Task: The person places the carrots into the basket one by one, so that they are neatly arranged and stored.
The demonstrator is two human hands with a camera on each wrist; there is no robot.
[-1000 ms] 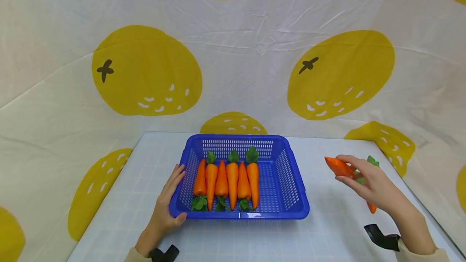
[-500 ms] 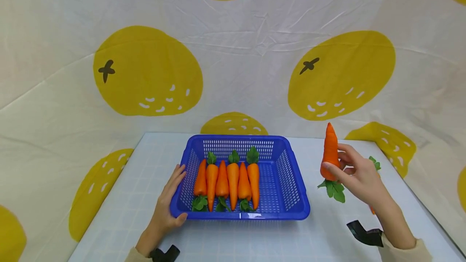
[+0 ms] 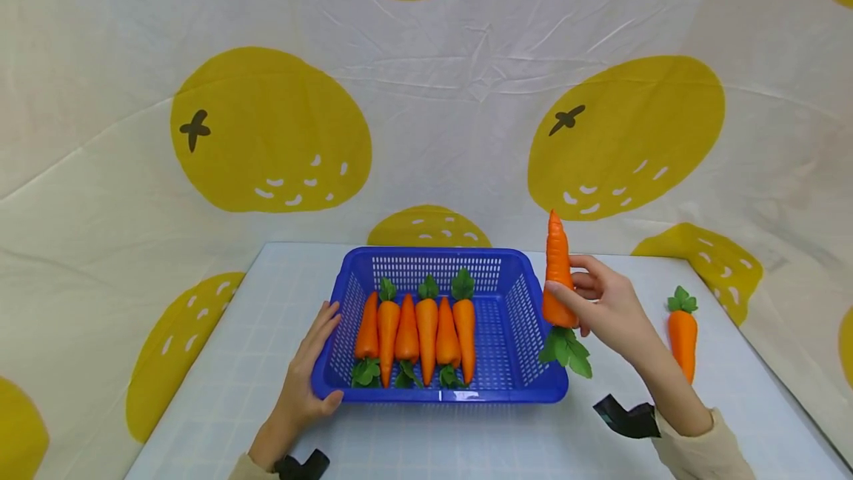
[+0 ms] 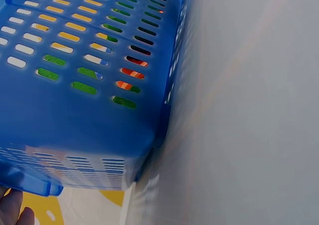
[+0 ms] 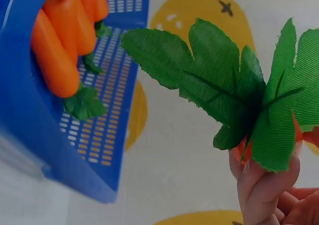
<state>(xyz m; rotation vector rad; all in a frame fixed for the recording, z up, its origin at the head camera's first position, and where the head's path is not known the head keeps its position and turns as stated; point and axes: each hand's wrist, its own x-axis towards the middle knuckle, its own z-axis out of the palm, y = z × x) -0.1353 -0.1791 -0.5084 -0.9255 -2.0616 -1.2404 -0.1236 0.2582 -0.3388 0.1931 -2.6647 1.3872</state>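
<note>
Head view, right of centre: the right hand (image 3: 609,310) has its fingers (image 3: 586,267) and thumb curled round the lower body of a carrot (image 3: 557,272), pinching it just above its green leaves (image 3: 566,350). That carrot stands upright, tip pointing up and leaves hanging down, right at the right-hand rim of the blue basket (image 3: 533,384), above the basket's right wall. In the right wrist view the leaves (image 5: 234,90) fill the right half of the frame, with fingertips (image 5: 264,185) showing below them at the lower right and a sliver of orange between; the basket (image 5: 30,130) sits at the left edge with carrots inside.

Lower left of centre, the left hand (image 3: 303,380) lies against the basket's left wall, fingers (image 3: 324,324) straight along the side and the thumb resting at the front left corner. The left wrist view shows mostly the basket's slotted blue wall (image 4: 75,100) close up, a fingertip (image 4: 12,210) at the lower left corner, and pale surface (image 4: 249,110) to the right.

Inside the basket, five carrots (image 3: 416,332) lie side by side in the left and middle part, alternating leaves toward the back and toward the front. The right part of the basket floor is bare.

Another carrot (image 3: 683,332) lies on the surface (image 3: 233,361) at the far right of the frame, leaves toward the back, well apart from the basket. Behind everything hangs a white cloth (image 3: 433,117) printed with large yellow fruit shapes.
</note>
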